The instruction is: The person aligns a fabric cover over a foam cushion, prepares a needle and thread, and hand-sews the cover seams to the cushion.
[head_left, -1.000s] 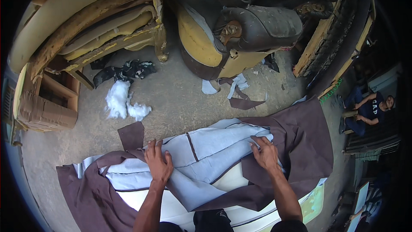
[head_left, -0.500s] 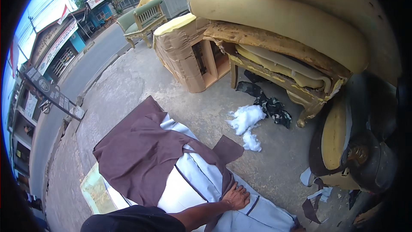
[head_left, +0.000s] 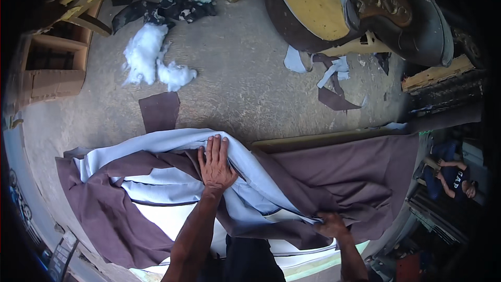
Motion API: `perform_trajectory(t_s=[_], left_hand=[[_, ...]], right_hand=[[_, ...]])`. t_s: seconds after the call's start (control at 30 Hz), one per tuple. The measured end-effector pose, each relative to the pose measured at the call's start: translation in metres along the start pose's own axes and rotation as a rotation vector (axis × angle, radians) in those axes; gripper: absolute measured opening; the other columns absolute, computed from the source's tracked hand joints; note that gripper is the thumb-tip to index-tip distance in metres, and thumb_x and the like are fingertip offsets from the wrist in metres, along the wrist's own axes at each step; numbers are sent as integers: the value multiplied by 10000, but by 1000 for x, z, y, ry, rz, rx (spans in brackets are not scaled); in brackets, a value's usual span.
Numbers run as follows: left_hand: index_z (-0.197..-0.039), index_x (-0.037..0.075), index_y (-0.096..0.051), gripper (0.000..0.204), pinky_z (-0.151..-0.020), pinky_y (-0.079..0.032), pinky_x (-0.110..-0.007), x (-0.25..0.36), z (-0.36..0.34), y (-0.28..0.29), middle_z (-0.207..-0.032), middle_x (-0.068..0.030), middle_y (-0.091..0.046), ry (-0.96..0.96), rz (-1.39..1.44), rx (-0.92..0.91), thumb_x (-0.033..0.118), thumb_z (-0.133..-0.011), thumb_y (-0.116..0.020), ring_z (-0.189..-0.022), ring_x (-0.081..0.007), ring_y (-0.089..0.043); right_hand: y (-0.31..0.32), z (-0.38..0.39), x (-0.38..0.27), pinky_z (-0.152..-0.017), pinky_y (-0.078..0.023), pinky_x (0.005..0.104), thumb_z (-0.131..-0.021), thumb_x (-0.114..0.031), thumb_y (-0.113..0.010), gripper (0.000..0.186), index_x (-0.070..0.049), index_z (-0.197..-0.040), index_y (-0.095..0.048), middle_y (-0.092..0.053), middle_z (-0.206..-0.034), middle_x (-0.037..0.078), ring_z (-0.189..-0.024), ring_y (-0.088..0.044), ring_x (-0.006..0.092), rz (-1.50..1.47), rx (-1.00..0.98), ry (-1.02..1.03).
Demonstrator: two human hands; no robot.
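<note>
- brown cover (head_left: 339, 172): bunched over white pad (head_left: 164, 222), pale side partly up.
- left hand (head_left: 216, 169): fingers open, laid flat on cover, far side of pad.
- right hand (head_left: 332, 224): fingers curled, gripping cover edge, toward pad's right end.
- best: anchor left, ease slack evenly, avoid twisting.

Stuffing (head_left: 143, 55) lies beyond the fabric (head_left: 339, 172), left of what seems a partly cropped armchair (head_left: 323, 10).

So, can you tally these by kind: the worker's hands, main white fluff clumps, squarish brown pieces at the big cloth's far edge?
Left hand and right hand: 2
White fluff clumps, touching: 2
Squarish brown piece: 1
Total: 5
</note>
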State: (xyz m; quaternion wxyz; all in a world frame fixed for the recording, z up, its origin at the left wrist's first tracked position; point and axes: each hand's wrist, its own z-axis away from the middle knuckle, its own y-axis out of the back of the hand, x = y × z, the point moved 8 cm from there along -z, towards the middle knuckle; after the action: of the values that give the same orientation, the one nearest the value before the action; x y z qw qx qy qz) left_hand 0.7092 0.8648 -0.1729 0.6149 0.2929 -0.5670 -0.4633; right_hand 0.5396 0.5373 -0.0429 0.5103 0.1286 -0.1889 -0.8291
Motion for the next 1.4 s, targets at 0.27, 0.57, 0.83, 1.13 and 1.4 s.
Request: perform_trajectory(t_s=[0.27, 0.57, 0.83, 1.13, 1.4], left_hand=[[-1390, 206, -519, 673, -1101, -249, -564, -1, -3, -11, -1258, -111, -539, -14, -46, -54, 346, -739, -616, -1205, -310, -495], [-1235, 176, -585, 570, -1092, -251, -572, -2, -3, -14, -1188, -134, -557, -13, -62, -98, 298, -681, -648, -1179, -336, -504], [-1122, 154, -606, 503, -1077, -258, -555, -4, -2, -18, -1106, -139, -543, -48, -114, -66, 460, -727, -658, -1111, -337, -504], [-1152, 153, -619, 517, -1084, -255, -547, -6, -1, -17, -1108, -125, -546, -20, -87, -70, 459, -737, -646, -1131, -327, -505], [-1151, 157, -610, 532, -1103, -262, -554, -11, 2, -18, -1159, -119, -550, 9, 34, -47, 324, -650, -671, -1156, -309, -507]], right_hand=[[-103, -73, 34, -778, -562, 393, -762, -332, -701, 287, -149, -980, -736, -726, -908, 144, -866, -715, 331, -99, -59, -80], [-100, -80, 32, -829, -553, 380, -750, -364, -673, 344, -144, -1009, -733, -730, -967, 135, -914, -712, 319, -250, -118, 1], [-99, -76, 32, -771, -562, 373, -763, -366, -707, 308, -139, -968, -732, -728, -928, 126, -889, -711, 326, -245, -94, 21], [-96, -79, 26, -817, -555, 371, -760, -356, -673, 330, -143, -1002, -743, -732, -949, 127, -886, -717, 310, -292, -87, -24], [78, -70, -129, -729, -558, 402, -826, -300, -717, 260, -61, -923, -749, -727, -827, 158, -777, -723, 313, 120, -161, 320]])
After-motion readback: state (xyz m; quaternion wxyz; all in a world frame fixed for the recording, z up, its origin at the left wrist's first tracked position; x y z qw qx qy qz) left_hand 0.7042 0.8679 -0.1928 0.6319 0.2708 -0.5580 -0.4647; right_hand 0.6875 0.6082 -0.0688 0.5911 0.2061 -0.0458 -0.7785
